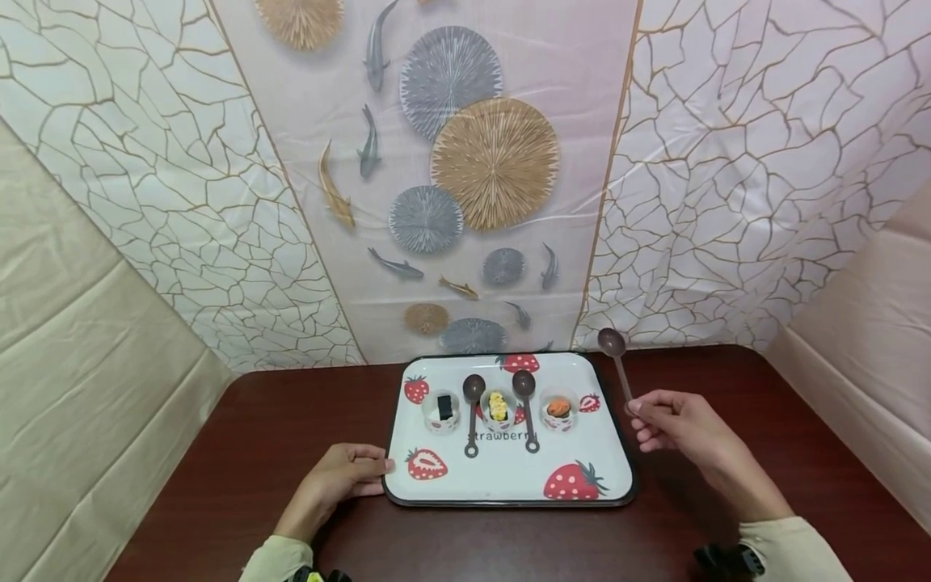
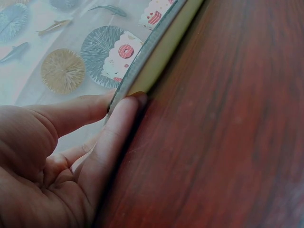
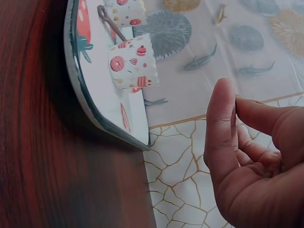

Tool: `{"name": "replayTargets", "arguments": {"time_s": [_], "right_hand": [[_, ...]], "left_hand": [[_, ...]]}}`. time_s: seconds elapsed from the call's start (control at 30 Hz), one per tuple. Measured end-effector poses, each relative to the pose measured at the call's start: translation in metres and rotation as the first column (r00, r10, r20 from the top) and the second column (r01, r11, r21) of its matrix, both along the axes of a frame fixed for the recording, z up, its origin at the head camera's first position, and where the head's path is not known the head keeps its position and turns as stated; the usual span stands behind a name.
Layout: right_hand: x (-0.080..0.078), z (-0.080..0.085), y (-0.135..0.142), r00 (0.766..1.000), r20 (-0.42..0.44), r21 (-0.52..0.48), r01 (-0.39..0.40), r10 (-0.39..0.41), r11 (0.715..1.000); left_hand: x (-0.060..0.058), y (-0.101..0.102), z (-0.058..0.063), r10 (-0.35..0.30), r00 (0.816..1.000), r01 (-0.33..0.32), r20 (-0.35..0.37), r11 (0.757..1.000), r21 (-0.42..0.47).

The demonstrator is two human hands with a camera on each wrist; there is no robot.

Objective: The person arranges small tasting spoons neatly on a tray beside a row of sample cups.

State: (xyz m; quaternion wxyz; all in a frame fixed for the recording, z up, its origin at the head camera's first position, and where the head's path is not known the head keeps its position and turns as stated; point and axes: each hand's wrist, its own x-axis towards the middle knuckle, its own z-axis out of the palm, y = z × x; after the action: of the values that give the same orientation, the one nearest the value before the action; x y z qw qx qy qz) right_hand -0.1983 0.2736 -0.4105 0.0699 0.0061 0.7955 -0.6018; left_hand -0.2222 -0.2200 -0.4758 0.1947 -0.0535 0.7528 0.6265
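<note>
My right hand (image 1: 687, 424) pinches the handle end of a dark brown spoon (image 1: 621, 373) between thumb and fingers, off the tray's right side, bowl pointing up and away. In the right wrist view the spoon is almost wholly hidden by the fingers. My left hand (image 1: 342, 477) grips the left rim of a white strawberry-print tray (image 1: 502, 478), thumb and fingers pinching the edge in the left wrist view. On the tray lie two more brown spoons, a left one (image 1: 473, 386) and a right one (image 1: 524, 383), with handles toward me.
Three small paper cups stand in a row on the tray: a left cup (image 1: 440, 428) with a black-wrapped piece, a middle cup (image 1: 499, 427) with yellow-topped food, a right cup (image 1: 558, 424) with orange-topped food. The dark wooden table (image 1: 465, 541) meets a patterned cloth backdrop (image 1: 676, 267).
</note>
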Motion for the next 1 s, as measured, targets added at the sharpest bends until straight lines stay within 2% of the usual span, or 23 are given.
{"name": "replayTargets", "arguments": {"time_s": [0.6,1.0], "right_hand": [[-0.008,-0.023,-0.014,0.999,0.027,-0.059,-0.042,0.044,0.997],[-0.010,-0.033,-0.021,0.997,0.064,-0.001,-0.049,0.049,0.999]], "left_hand": [[-0.002,-0.001,-0.004,-0.015,1.000,0.015,-0.008,1.000,0.011],[-0.003,-0.002,-0.003,-0.019,1.000,0.019,-0.010,1.000,0.003]]}}
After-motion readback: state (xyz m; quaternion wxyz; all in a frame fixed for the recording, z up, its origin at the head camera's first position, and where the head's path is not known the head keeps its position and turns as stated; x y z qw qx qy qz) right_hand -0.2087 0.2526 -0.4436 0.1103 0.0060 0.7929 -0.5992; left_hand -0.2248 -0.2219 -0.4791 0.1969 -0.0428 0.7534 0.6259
